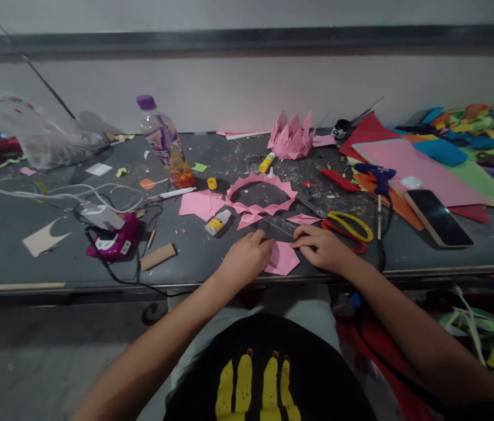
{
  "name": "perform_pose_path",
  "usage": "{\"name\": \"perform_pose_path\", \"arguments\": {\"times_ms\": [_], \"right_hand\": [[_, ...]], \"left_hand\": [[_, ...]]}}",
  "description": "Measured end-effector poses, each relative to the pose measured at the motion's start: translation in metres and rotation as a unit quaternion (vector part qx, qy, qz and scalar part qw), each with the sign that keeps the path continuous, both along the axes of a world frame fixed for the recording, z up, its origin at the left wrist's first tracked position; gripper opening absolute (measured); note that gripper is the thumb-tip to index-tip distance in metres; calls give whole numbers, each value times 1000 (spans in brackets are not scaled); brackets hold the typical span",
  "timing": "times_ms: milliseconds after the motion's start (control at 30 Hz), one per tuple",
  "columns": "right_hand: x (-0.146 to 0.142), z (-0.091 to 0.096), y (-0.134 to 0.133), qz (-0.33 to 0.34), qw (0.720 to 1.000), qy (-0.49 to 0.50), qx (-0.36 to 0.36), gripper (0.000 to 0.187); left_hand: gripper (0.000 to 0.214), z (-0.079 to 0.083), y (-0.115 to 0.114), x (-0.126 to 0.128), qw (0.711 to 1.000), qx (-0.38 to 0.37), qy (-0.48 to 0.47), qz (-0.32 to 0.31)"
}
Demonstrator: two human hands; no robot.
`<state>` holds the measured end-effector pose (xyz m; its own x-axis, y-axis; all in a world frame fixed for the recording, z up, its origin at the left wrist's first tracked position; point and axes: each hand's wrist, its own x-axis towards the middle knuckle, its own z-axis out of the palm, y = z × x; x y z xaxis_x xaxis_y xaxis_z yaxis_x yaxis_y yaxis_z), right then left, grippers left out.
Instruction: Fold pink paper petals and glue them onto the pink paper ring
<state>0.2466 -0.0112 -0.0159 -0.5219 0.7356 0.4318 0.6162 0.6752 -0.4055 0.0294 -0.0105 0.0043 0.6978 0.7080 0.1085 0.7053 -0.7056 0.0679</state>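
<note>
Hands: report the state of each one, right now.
Left hand: closed, fingers curled onto the left edge of the pink paper on the table.
Right hand: closed, fingertips pinching the same paper's upper right corner.

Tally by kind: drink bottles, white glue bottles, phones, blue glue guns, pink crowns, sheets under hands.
Drink bottle: 1
White glue bottle: 1
Phone: 1
Blue glue gun: 1
Pink crowns: 2
Pink sheet under left hand, right hand: 1
Total: 7

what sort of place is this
Probably a paper-craft workbench: stacked coloured sheets, scissors and a glue gun lie on the littered table, and the left hand and right hand rest on a pink paper near a folded pink ring.
</note>
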Motion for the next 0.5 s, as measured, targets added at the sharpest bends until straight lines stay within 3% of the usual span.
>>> {"name": "perform_pose_path", "arguments": {"times_ms": [167,500], "right_hand": [[0,0,-4,-6,1000,12,-5,28],[1,-9,-4,21,998,-10,62,19]], "left_hand": [[26,-3,0,0,1000,8,-13,5],[28,-1,-1,0,999,27,23,-19]]}}
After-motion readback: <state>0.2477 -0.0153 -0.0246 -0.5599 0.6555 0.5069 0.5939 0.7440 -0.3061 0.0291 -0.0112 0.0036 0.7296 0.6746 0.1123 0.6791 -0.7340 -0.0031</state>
